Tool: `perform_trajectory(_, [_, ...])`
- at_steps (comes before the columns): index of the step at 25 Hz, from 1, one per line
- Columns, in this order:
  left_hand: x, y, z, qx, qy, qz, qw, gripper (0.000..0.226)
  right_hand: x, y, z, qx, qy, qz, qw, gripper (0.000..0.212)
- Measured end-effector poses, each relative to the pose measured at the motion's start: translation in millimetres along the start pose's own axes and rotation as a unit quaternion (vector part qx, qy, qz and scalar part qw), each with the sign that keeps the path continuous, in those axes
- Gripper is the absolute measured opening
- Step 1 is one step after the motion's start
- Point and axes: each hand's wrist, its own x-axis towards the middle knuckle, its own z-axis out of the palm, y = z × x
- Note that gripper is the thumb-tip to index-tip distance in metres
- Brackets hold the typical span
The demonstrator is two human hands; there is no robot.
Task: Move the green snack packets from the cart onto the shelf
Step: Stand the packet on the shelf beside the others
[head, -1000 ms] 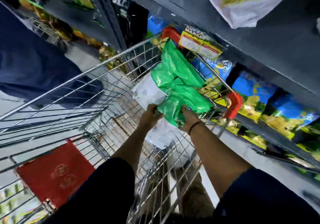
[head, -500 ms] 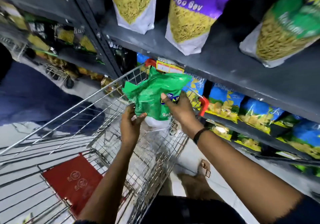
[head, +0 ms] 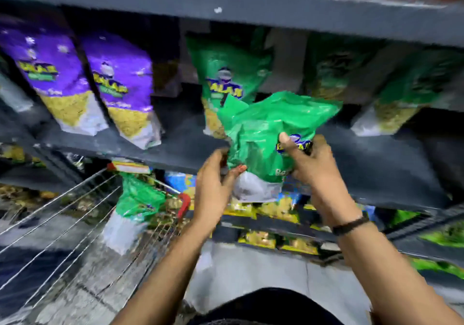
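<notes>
Hands (head: 263,171) gripping green packet (head: 271,129) — at shelf (head: 180,146)

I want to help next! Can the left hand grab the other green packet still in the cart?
Probably not right now: the left hand is gripping the held green packet together with the right hand. Once free, nothing looks in the way of the cart packet.

Dark grey shelf (head: 175,146) runs across mid-frame. On it, upper left: two purple snack packets (head: 62,73), upright, side by side. Centre: a green snack packet (head: 226,71) standing. Right: more green packets (head: 406,91), blurred. Lower left: wire cart (head: 75,214) with another green packet (head: 135,199) in it.
</notes>
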Motion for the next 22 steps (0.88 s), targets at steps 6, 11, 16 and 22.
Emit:
perform_trajectory(6, [91.9, 47.0, 113.3, 0.020, -0.061, 0.049, 0.997, 0.041, 106.5, 0.5, -82.2, 0.036, 0.083, -0.043, 0.995, 0.051])
perform_trajectory(11, [134.6, 40.8, 167.6, 0.092, -0.161, -0.005, 0.983, 0.041, 153.8, 18.2, -97.0, -0.058, 0.093, -0.022, 0.994, 0.053])
perform_trajectory(16, [133.9, 32.4, 186.9, 0.025, -0.170, -0.067, 0.983, 0.042, 150.1, 52.1, -97.8, 0.048, 0.121, -0.001, 0.992, 0.053])
perform_trajectory(22, [118.6, 15.8, 200.8, -0.143, 0.071, -0.159, 0.974, 0.059, 144.9, 75.4, -94.2, 0.127, 0.045, 0.051, 0.990, 0.046])
